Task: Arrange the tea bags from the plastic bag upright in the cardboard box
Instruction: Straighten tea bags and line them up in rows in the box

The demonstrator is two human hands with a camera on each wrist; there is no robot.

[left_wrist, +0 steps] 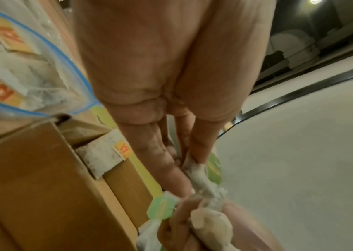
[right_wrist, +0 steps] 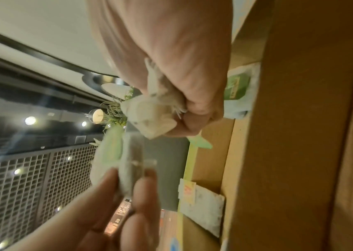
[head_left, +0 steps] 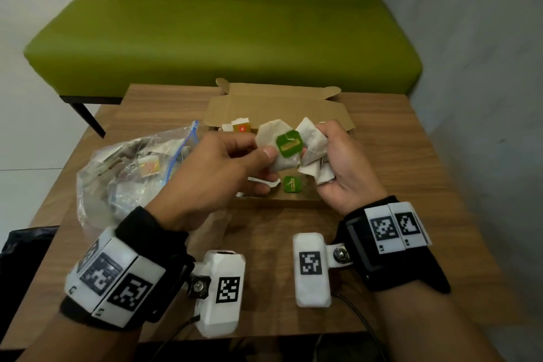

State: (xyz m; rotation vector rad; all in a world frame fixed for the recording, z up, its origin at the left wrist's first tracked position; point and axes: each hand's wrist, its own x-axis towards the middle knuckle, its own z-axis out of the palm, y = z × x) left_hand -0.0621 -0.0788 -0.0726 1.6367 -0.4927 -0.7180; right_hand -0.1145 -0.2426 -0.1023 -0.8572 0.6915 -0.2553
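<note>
holding both hands above the open box [head_left: 282, 109] at mid worktop [head_left: 382, 156]. left hand [head_left: 217, 173]: grip closed as a pinch, thumb over fingers, on one tea bag [head_left: 274, 134] carrying a green tag [head_left: 289, 144]; the bag is clear of the box, in the air. right hand [head_left: 342, 167]: fingers curled tight round a bunch [head_left: 313, 141] of several white tea bags, crumpled together, just right of the pinched bag and touching it. a second green tag [head_left: 291, 184] hangs below the two hands, over the near part of the box.

inside the box, far left corner: a tea bag with orange tag [head_left: 241, 127] stands against the wall; the right wrist view shows it upright. a further green-tagged bag [right_wrist: 239, 90] lies against the box wall in that view.

plastic bag [head_left: 126, 179], mouth with blue zip edge facing the box, lies on the worktop left of the box, with more tea bags in it. green bench [head_left: 223, 32] beyond the far edge of the worktop.
</note>
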